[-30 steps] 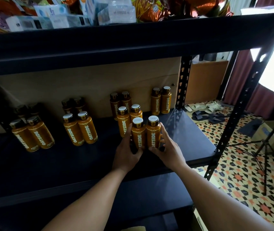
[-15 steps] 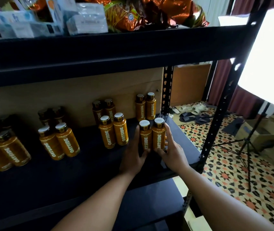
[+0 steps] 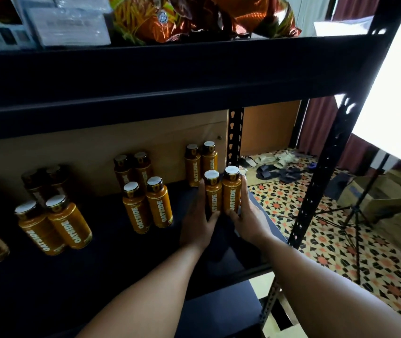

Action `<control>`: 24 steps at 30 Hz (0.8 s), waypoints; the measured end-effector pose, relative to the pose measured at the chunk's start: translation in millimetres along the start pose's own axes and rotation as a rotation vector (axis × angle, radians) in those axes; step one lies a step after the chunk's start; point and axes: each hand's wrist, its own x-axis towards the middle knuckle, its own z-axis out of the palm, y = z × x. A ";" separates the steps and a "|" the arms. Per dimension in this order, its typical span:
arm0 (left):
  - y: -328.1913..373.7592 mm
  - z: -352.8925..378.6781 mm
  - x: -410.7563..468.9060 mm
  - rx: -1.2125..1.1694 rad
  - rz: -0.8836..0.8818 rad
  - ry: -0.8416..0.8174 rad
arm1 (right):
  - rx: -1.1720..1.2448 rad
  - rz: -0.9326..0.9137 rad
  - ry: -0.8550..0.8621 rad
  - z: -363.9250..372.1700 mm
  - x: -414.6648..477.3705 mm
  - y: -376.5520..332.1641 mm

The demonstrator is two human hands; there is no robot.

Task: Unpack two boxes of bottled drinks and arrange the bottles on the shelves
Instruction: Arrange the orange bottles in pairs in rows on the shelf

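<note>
Two orange OATSIDE bottles stand side by side on the dark shelf [image 3: 102, 272], near its right end. My left hand [image 3: 198, 223] grips the left bottle [image 3: 213, 193] from its left side. My right hand [image 3: 249, 219] grips the right bottle [image 3: 231, 191] from its right side. Behind them stands another pair of bottles [image 3: 202, 164] against the wooden back panel. More pairs stand to the left: a middle front pair [image 3: 147, 206] with a pair behind it, and a left pair [image 3: 53, 228] with darker ones behind.
The upper shelf [image 3: 170, 76] carries snack bags [image 3: 194, 18] and white boxes [image 3: 67, 25]. A black perforated upright [image 3: 326, 172] stands at the right. Beyond lie a patterned floor, sandals [image 3: 275, 167], a light stand [image 3: 355, 215] and cardboard boxes [image 3: 385, 198].
Both hands have slid the two bottles to the right and further back along the shelf, past the middle pairs, to in front of the rightmost pair. The camera has swung right.
</note>
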 end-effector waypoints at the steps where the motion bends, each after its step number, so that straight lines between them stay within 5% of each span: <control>1: 0.0 1.6 2.2 0.002 -0.010 -0.008 | 0.001 -0.001 0.000 0.1 2.6 1.8; 24: -1.1 11.5 11.4 0.052 -0.077 -0.010 | 0.115 0.038 0.014 5.3 17.3 16.9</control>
